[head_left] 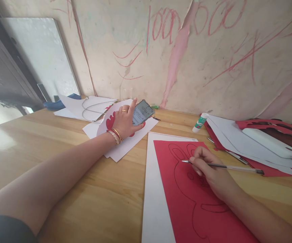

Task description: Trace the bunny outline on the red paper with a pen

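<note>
My right hand [208, 165] pinches a ballpoint pen [229, 166], its tip over a red sheet of paper [166, 189]. Black lines on that sheet form a rabbit-like figure with long ears, a round head and part of a body; my hand and forearm cover some of it. Farther back on the left, my left hand [125, 121] grips a smartphone [143, 112] by its near left side, thumb along the lower edge. The phone's screen is lit and reads 10:04. Under that hand lie white papers [118, 153] with red cut-out shapes [111, 119].
A glue stick [200, 122] stands near the wall. To the right, white and red papers lie piled with a white flat device [272, 143] and a silver pen [233, 154]. White sheets [158, 209] lie beneath the red paper. A blue cloth [62, 102] rests at the far left table edge.
</note>
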Tool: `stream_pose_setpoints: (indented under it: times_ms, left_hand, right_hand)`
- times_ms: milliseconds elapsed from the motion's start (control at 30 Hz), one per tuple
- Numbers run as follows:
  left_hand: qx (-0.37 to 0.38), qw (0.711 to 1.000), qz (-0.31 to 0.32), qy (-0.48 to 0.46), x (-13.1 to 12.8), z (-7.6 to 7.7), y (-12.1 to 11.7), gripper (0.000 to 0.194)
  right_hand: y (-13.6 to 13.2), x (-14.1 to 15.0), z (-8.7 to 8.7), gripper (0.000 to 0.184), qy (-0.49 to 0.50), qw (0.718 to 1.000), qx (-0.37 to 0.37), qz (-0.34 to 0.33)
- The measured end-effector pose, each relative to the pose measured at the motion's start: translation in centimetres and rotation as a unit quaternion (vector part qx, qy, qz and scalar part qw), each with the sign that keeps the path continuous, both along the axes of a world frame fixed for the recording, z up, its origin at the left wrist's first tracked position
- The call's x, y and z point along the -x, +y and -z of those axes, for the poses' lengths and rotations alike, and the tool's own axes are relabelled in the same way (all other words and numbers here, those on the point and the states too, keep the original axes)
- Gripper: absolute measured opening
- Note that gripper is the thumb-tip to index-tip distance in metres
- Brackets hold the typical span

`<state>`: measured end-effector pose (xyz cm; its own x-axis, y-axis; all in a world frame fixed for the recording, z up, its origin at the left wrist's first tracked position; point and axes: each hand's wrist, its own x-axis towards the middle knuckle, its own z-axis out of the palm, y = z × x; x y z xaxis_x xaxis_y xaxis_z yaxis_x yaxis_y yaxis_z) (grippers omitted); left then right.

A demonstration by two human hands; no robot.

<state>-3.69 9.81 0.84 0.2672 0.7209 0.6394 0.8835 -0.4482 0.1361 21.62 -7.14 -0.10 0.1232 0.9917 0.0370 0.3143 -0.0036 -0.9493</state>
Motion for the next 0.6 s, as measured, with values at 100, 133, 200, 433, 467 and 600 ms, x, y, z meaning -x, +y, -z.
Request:
stream_pose_setpoints:
  times_ms: [100, 133, 200, 433, 467, 600]
  left_hand:
    - [-0.004, 1.000, 0.000, 0.003, 0.07, 0.14, 0.09, 0.102]
    - [-0.007, 1.000, 0.001, 0.003, 0.11, 0.22, 0.14, 0.102]
    - [-0.017, 1.000, 0.004, 0.004, 0.19, 0.42, 0.28, 0.102]
    - [-0.017, 1.000, 0.022, -0.008, 0.34, 0.77, 0.68, 0.103]
    - [-0.017, 1.000, 0.021, -0.006, 0.33, 0.74, 0.66, 0.103]
    - [-0.015, 1.000, 0.015, -0.005, 0.22, 0.58, 0.58, 0.102]
  right_hand:
    - [-0.01, 0.06, -0.07, 0.031, -0.001, 1.000, 0.000, 0.003]
    - [-0.02, 0.10, -0.11, 0.031, -0.001, 1.000, 0.001, 0.003]
    - [-0.01, 0.17, -0.20, 0.030, 0.001, 1.000, 0.000, 0.002]
    - [-0.05, 0.22, -0.20, 0.031, 0.006, 1.000, -0.004, 0.013]
    - [-0.05, 0.20, -0.16, 0.031, 0.005, 1.000, -0.002, 0.011]
    - [-0.04, 0.08, -0.01, 0.030, 0.009, 1.000, 0.001, 0.004]
